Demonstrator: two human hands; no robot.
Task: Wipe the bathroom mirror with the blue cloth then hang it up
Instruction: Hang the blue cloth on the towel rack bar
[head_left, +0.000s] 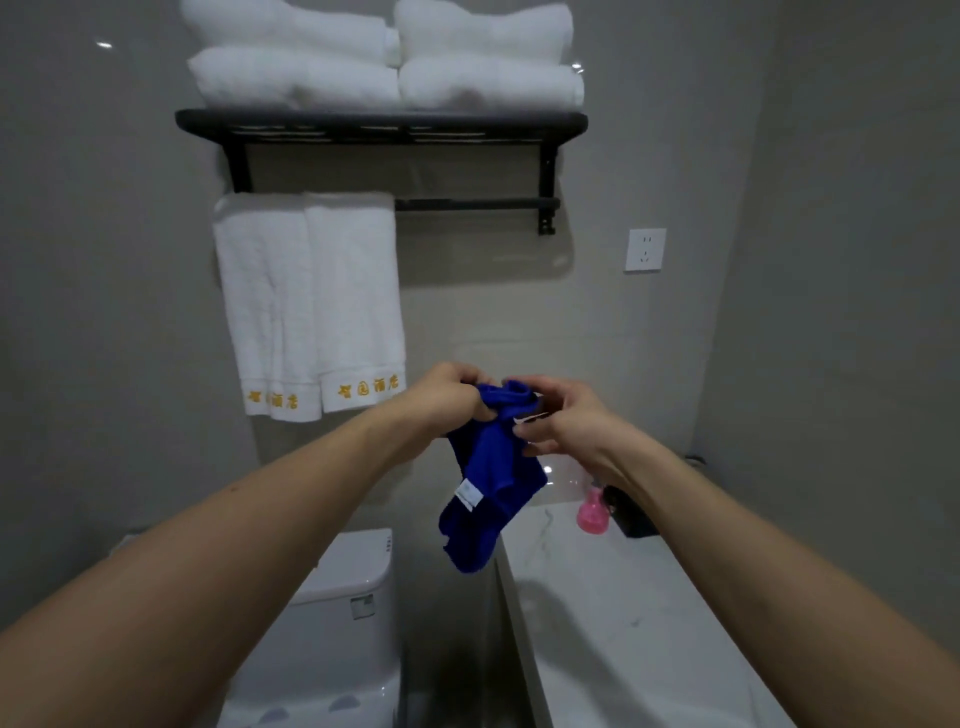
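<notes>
Centre of frame: the left hand and right hand are both gripping the bunched top of the blue cloth, which is hanging below the black towel rack at upper centre.

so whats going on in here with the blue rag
A person stands facing a black towel rack, holding a blue cloth bunched at its top between the left hand and right hand. The rest of the cloth hangs down above the gap between the toilet tank and the white counter. The rack's lower bar is bare on its right part; the cloth is not yet hung.
</notes>
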